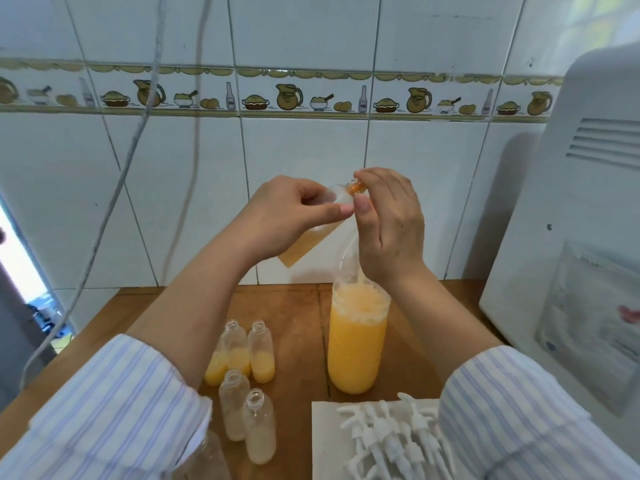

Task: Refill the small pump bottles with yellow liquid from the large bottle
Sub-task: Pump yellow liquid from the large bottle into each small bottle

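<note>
Above the middle of the desk (298, 327), a small bottle (311, 237) partly filled with yellow liquid is held tilted in the air by the left hand (291, 216), whose fingers curl round its body. The right hand (388, 216) pinches the orange cap (356, 186) at that bottle's neck with thumb and fingertips. Just below stands the large bottle (356, 341), upright and open, mostly full of frothy yellow liquid. To its left stand five small open bottles (258, 351), the three far ones holding some yellow liquid, the two near ones a paler residue. At near right, white pump heads (394, 434) lie heaped on a white sheet (323, 441). The desk is brown wood, set against a white tiled wall (311, 36) with a border of jugs and pies. A white appliance (571, 237) stands right; two cords (145, 109) hang left.
</note>
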